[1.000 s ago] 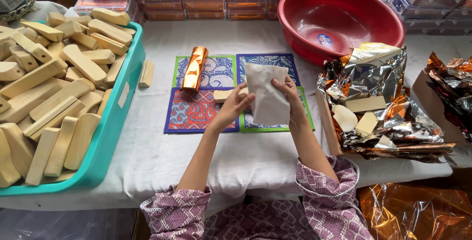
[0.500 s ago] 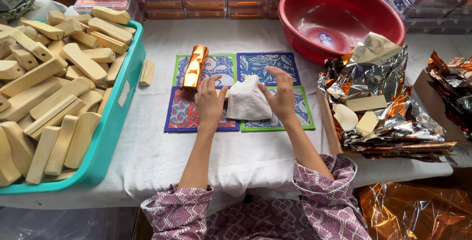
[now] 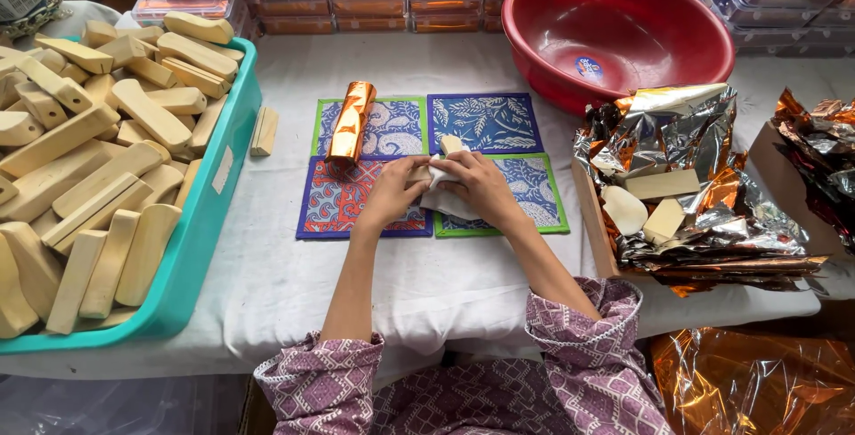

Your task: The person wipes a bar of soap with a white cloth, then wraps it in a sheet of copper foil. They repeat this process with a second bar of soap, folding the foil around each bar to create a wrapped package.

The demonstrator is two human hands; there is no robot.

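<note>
Both hands, left hand (image 3: 392, 191) and right hand (image 3: 481, 187), clasping white paper (image 3: 443, 201) round wooden block (image 3: 451, 144), patterned mats (image 3: 485, 121), white-clothed table (image 3: 294, 284)

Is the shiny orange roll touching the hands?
Apart. The head view shows patterned mat between the orange roll and the left hand; the right hand is farther off.

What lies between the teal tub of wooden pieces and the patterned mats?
In the head view, one loose wooden block on white cloth, beside the teal tub, left of the mats.

tub of blocks (image 3: 107, 159) left | mats (image 3: 485, 123) centre, roll (image 3: 351, 123) on them | basin (image 3: 614, 30) behind right | foil (image 3: 686, 186) right
</note>
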